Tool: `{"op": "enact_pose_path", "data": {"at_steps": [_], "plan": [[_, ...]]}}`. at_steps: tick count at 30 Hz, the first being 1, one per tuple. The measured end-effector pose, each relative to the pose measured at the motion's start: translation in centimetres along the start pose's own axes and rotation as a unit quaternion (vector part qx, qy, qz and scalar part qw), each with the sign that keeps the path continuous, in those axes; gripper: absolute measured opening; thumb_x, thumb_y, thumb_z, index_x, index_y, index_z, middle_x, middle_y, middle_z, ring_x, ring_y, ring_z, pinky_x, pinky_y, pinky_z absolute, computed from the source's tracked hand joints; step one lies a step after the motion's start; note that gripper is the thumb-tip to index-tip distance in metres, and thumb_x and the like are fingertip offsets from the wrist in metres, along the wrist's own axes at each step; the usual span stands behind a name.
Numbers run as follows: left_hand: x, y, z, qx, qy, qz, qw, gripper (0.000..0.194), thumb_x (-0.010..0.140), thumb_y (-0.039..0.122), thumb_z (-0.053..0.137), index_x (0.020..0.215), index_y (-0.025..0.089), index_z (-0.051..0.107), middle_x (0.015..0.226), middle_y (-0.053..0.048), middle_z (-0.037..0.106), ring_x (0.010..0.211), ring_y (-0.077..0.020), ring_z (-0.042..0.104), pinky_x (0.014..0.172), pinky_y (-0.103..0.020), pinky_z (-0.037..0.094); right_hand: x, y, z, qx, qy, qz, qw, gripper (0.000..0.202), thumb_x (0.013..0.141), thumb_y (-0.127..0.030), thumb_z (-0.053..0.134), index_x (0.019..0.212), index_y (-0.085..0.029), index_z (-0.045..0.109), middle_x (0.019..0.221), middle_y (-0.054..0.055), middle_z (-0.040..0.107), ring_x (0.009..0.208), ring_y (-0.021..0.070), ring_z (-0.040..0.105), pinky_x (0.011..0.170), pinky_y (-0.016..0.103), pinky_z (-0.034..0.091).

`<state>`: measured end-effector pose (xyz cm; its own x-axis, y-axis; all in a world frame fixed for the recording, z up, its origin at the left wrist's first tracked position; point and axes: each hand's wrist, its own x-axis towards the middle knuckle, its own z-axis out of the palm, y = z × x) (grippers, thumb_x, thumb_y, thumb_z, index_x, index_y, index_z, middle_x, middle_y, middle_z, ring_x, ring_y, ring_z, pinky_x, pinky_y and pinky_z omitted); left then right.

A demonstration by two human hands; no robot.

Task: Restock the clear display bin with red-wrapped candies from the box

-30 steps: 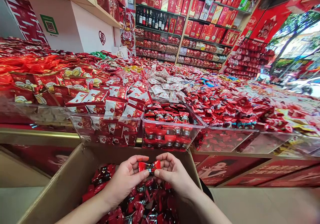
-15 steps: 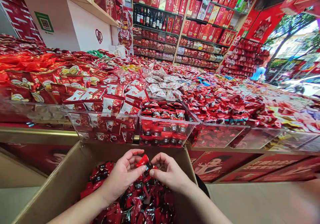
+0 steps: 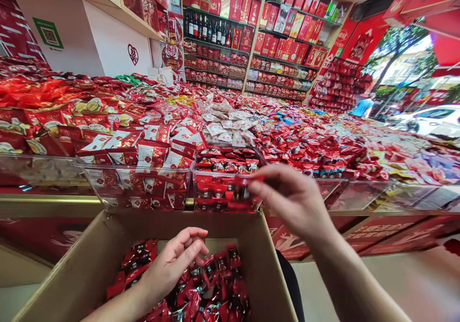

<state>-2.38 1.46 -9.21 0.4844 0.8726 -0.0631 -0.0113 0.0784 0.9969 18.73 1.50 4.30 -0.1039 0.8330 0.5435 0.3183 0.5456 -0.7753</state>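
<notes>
My right hand (image 3: 287, 195) pinches a red-and-dark wrapped candy (image 3: 242, 189), slightly blurred, at the front of a clear plastic bin (image 3: 227, 172). Similar small red candies (image 3: 224, 164) fill that bin in rows. Above the open cardboard box (image 3: 273, 269), my left hand (image 3: 183, 252) is curled, thumb against the fingers; its palm is turned away, so whatever it may hold is hidden. A loose heap of the same red wrapped candies (image 3: 201, 295) lies in the box, partly behind my left forearm.
A bin of white-and-red packets (image 3: 151, 156) adjoins on the left, with durian packets (image 3: 50, 125) beyond. Heaps of red sweets (image 3: 305, 144) spread rightward. Behind stand shelves (image 3: 247, 68) with bottles and red boxes. The counter front (image 3: 391, 231) runs beside the cardboard box.
My hands have parted. The right hand has moved up and right, carrying a candy from above the box to the bin's front. My left hand remains over the box. The view has shifted slightly.
</notes>
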Motion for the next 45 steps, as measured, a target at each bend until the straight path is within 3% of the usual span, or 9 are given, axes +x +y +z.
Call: {"op": "enact_pose_path", "data": {"at_steps": [2,3,6,9,13,20,26,31,45], "plan": [[0.1,-0.3,0.1,0.022,-0.001,-0.007,1.000,0.024,0.078,0.034,0.045,0.099,0.023,0.047,0.076,0.000,0.059,0.067,-0.0132,0.054,0.065,-0.027,0.042,3.2,-0.3,-1.1,-0.031,0.048,-0.020,0.998,0.012,0.068,-0.025,0.056,0.077,-0.017,0.055,0.057,-0.004,0.050,0.049,0.0053,0.043,0.045,0.020,0.034],[0.1,-0.4,0.2,0.032,-0.002,-0.007,0.999,0.024,0.078,0.033,0.046,0.099,0.023,0.048,0.076,0.001,0.058,0.067,-0.0130,0.053,0.065,-0.026,0.041,4.7,0.0,-1.3,-0.052,0.038,-0.023,0.998,0.011,0.068,-0.025,0.056,0.075,-0.016,0.054,0.053,-0.005,0.047,0.046,0.0044,0.040,0.044,0.019,0.031],[0.1,-0.7,0.5,0.054,0.004,-0.012,0.998,0.022,0.077,0.030,0.048,0.097,0.022,0.048,0.073,0.001,0.056,0.068,-0.0127,0.051,0.064,-0.025,0.041,8.2,1.9,-0.5,-0.119,-0.046,-0.006,0.992,0.010,0.064,-0.022,0.057,0.065,-0.013,0.053,0.047,-0.005,0.044,0.043,0.0031,0.036,0.042,0.018,0.028],[0.1,-0.9,0.6,0.069,0.009,-0.016,0.997,0.021,0.076,0.028,0.049,0.096,0.021,0.048,0.073,0.002,0.054,0.067,-0.0122,0.049,0.063,-0.025,0.040,9.7,3.7,1.0,-0.156,-0.114,0.032,0.981,0.008,0.061,-0.018,0.058,0.061,-0.013,0.051,0.046,-0.005,0.046,0.041,0.0033,0.038,0.041,0.018,0.029],[0.2,-1.1,0.5,0.079,0.007,-0.011,0.997,0.021,0.076,0.026,0.048,0.097,0.022,0.047,0.072,0.003,0.053,0.065,-0.0117,0.048,0.063,-0.025,0.039,9.8,5.0,2.1,-0.165,-0.181,0.112,0.963,0.007,0.061,-0.015,0.056,0.060,-0.014,0.049,0.044,-0.004,0.051,0.039,0.0054,0.044,0.040,0.018,0.032],[0.4,-1.1,0.5,0.110,0.011,-0.026,0.993,0.023,0.074,0.025,0.050,0.096,0.021,0.048,0.070,0.004,0.052,0.066,-0.0120,0.048,0.065,-0.025,0.038,9.7,5.1,2.2,-0.145,-0.235,0.128,0.953,0.008,0.061,-0.019,0.056,0.062,-0.014,0.049,0.050,-0.003,0.052,0.044,0.0061,0.047,0.041,0.016,0.034],[0.0,-1.8,0.5,0.106,0.005,-0.033,0.994,0.024,0.073,0.024,0.049,0.097,0.022,0.049,0.069,0.004,0.051,0.063,-0.0116,0.047,0.062,-0.024,0.038,9.9,4.9,1.9,-0.274,-0.276,0.056,0.920,0.010,0.058,-0.021,0.057,0.065,-0.014,0.055,0.059,-0.002,0.054,0.053,0.0073,0.046,0.047,0.017,0.033],[0.2,-2.2,0.4,0.113,0.003,-0.043,0.993,0.023,0.073,0.024,0.049,0.096,0.022,0.050,0.069,0.005,0.050,0.063,-0.0117,0.048,0.061,-0.023,0.037,10.6,4.8,1.9,-0.317,-0.348,0.052,0.881,0.009,0.057,-0.015,0.055,0.066,-0.014,0.059,0.060,-0.001,0.057,0.054,0.0072,0.046,0.048,0.017,0.033],[0.3,-2.7,0.5,0.132,-0.026,-0.064,0.989,0.023,0.073,0.025,0.046,0.096,0.020,0.049,0.066,0.005,0.046,0.060,-0.0115,0.044,0.058,-0.023,0.035,10.6,5.5,2.1,-0.257,-0.336,0.072,0.903,0.018,0.059,-0.021,0.059,0.074,-0.014,0.066,0.065,-0.001,0.063,0.059,0.0085,0.052,0.050,0.016,0.036]]}}
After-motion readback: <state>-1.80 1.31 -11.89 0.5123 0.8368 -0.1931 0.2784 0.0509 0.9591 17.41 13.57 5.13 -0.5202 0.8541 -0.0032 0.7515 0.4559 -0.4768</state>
